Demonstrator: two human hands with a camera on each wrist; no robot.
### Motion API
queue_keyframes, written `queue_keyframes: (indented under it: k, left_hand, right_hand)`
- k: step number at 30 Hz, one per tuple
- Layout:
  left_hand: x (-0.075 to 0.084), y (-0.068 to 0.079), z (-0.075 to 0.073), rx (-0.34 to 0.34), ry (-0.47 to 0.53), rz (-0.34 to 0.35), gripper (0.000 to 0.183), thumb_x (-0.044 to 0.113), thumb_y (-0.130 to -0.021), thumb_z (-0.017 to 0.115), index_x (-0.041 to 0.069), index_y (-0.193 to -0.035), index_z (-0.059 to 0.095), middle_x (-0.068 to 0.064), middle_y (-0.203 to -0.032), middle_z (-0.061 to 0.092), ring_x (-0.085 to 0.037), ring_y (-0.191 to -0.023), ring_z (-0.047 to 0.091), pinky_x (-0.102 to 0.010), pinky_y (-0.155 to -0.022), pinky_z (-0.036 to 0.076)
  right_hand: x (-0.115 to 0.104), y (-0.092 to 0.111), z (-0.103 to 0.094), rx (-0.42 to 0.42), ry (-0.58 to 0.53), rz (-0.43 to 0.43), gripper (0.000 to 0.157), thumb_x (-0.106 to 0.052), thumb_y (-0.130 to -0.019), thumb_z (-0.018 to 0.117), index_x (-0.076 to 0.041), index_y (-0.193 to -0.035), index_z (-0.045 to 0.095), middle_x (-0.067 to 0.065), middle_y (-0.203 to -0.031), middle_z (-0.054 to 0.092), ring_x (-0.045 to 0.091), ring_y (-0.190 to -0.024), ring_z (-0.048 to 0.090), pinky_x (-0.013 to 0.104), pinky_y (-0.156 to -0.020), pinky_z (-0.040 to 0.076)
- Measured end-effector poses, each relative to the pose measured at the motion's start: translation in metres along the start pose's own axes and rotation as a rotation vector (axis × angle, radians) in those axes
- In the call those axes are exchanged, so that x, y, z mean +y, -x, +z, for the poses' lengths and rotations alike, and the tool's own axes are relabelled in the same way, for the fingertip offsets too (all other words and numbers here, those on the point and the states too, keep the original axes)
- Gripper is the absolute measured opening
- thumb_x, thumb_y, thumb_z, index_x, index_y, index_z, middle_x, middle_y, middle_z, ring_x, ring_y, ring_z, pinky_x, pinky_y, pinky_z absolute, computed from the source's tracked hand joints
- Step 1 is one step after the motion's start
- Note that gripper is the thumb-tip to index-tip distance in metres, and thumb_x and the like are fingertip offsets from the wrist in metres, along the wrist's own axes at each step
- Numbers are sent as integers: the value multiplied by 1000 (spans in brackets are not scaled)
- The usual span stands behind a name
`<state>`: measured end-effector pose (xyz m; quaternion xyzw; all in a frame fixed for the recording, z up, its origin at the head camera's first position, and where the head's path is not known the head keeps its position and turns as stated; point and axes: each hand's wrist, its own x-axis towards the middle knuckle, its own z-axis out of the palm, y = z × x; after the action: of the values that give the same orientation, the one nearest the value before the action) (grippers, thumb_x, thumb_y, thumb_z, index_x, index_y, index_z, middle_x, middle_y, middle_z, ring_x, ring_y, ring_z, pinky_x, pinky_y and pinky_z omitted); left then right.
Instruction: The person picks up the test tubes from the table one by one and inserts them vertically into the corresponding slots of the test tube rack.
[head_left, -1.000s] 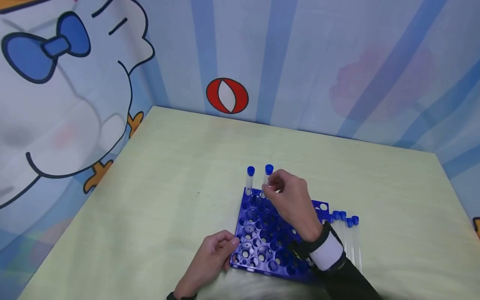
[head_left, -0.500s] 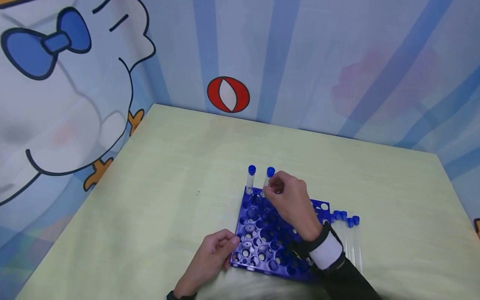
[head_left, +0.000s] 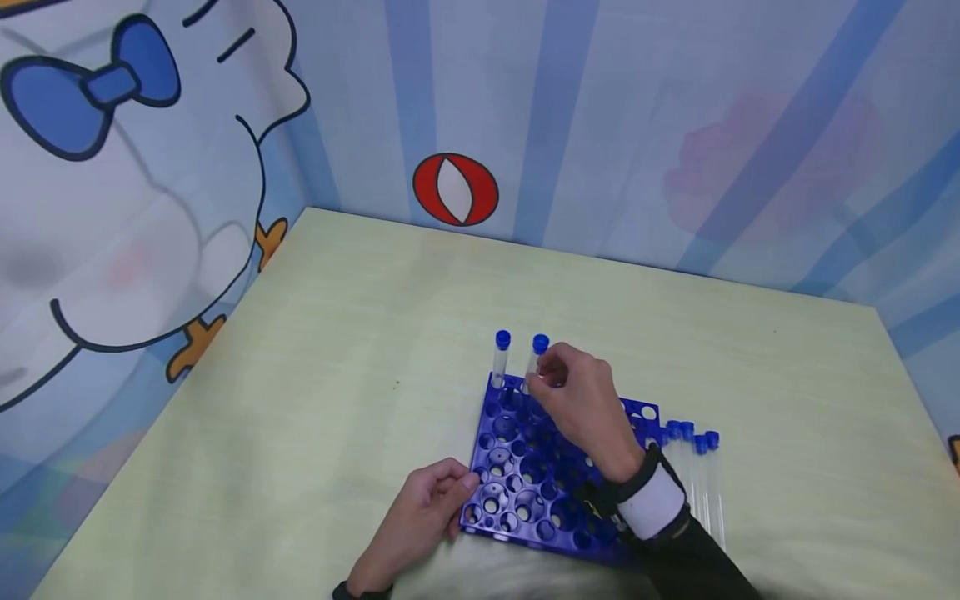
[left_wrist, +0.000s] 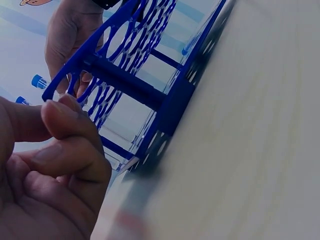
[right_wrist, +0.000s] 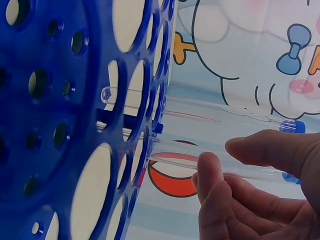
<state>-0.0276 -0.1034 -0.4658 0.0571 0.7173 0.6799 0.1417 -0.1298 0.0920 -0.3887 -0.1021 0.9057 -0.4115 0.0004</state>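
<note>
A blue test tube rack [head_left: 525,500] stands on the table, its top full of round holes of several sizes. Two clear test tubes with blue caps stand upright in its far row. My right hand [head_left: 585,404] pinches the right-hand tube [head_left: 536,360] below its cap; in the right wrist view this tube [right_wrist: 175,156] runs through the rack's holes. The other tube [head_left: 500,362] stands free at the far left corner. My left hand [head_left: 420,517] holds the rack's near left edge between thumb and fingers, seen close in the left wrist view.
Several more capped tubes [head_left: 701,483] lie on the table right of the rack, partly hidden by the right forearm. A pale table [head_left: 337,375] spreads around, with a cartoon-printed blue wall [head_left: 487,100] behind and to the left.
The tube in my right hand has sunk slightly into the rack during the first half second. Since then both hands and the rack have kept still.
</note>
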Motion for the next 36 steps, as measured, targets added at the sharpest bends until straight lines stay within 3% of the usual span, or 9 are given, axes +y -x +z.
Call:
queue_keyframes:
  k: [8, 17, 27, 36]
  left_hand:
    - [-1, 0, 0, -1, -11, 4, 30, 23, -95, 51, -6, -95, 57, -5, -64, 53, -7, -46, 48, -21, -45, 43]
    - [-4, -1, 0, 1, -12, 13, 28, 21, -96, 50, -6, -96, 58, -11, -66, 56, -8, -46, 48, -22, -45, 44]
    - [-6, -2, 1, 14, -37, 12, 28, 23, -95, 51, -4, -95, 58, -8, -65, 55, -8, -46, 49, -24, -45, 45]
    - [-8, -3, 1, 18, -39, 28, 26, 21, -95, 51, -4, -93, 58, -17, -66, 57, -8, -45, 48, -27, -44, 46]
  right_hand:
    - [0, 2, -1, -27, 40, 63, 26, -22, -84, 66, -5, -102, 61, 9, -91, 64, 18, -78, 61, 30, -65, 53]
    - [6, 18, -22, -23, 51, 68, 31, -27, -85, 65, -5, -107, 59, 11, -98, 64, 20, -84, 61, 33, -65, 52]
    - [31, 48, -53, 119, 106, 103, 25, -28, -87, 62, -8, -102, 61, 6, -90, 65, 19, -81, 62, 35, -68, 51]
    - [66, 65, -76, 179, 178, 223, 26, -26, -88, 61, -4, -101, 63, 11, -88, 66, 24, -79, 61, 32, -62, 48]
